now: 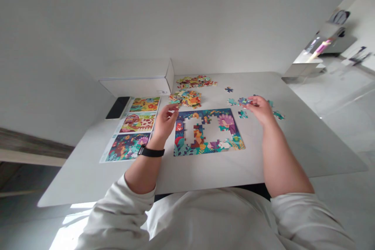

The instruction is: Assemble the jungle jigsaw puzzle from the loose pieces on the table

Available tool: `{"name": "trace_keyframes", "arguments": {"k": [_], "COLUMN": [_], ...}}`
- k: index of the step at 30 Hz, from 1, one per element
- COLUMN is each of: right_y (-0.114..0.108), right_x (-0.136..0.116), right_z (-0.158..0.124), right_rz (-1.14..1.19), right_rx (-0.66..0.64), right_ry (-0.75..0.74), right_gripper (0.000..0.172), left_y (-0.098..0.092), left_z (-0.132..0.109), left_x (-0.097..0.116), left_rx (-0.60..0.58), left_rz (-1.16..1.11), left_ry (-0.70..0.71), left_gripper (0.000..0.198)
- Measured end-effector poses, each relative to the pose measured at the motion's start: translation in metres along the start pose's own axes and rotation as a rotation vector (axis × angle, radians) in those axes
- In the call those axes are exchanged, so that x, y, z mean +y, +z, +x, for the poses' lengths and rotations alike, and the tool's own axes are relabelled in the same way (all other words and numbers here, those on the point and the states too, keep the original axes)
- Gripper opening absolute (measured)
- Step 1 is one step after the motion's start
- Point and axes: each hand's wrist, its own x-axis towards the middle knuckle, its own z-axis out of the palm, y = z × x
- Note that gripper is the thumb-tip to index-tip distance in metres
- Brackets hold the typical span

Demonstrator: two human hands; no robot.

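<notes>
Head view, items and hazards as I log them from my remote seat: one part-built puzzle (183, 150), flat on the table (205, 172) between the forearms, its interior showing a narrow gap on the left and a wider one on the right. One left hand (166, 122), fingers curled and thumb close to the index, at the near edge of an orange pile (193, 100); whether it pinches a piece, I cannot tell. Risk: a careless knuckle could topple that heap onto the puzzle's top border or into the red-and-green pile (195, 82) just behind, mixing the pieces. One right hand (260, 110), fingertips drawn nearly together at a purple-blue piece (242, 102); gripped or merely touched, I cannot tell. Risk: a slack pinch could drop it, and the palm, which hides part of the loose scatter, could nudge what I cannot see. One teal piece (242, 114), near that hand, easily brushed aside. One picture sheet (119, 129), overlapped in view by a black wristband (150, 152); contact unclear, though a dragging wrist could shift it. Puzzle joints: likely to part if a piece is forced.
</notes>
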Motion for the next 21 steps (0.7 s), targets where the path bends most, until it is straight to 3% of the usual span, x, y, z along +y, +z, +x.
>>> {"name": "trace_keyframes", "arguments": {"k": [4, 9, 14, 21], "right_y": [0.043, 0.084, 0.100, 0.105], "right_x": [-0.043, -0.078, -0.084, -0.087], "right_z": [-0.025, -0.057, -0.069, -0.074], "right_rz": [0.322, 0.473, 0.505, 0.517], "right_rx": [-0.218, -0.483, -0.561, -0.608], "right_ry": [0.037, 0.140, 0.152, 0.164], "right_gripper": [0.050, 0.049, 0.046, 0.045], "left_y": [0.004, 0.007, 0.009, 0.020], "left_z": [0.001, -0.002, -0.007, -0.017], "left_x": [-0.006, 0.001, 0.010, 0.018], "left_rx": [-0.033, -0.105, -0.202, -0.407], "left_rz": [-0.166, -0.303, -0.326, -0.304], "left_ry": [-0.082, -0.128, -0.159, -0.209], "left_gripper": [0.040, 0.044, 0.049, 0.056]}}
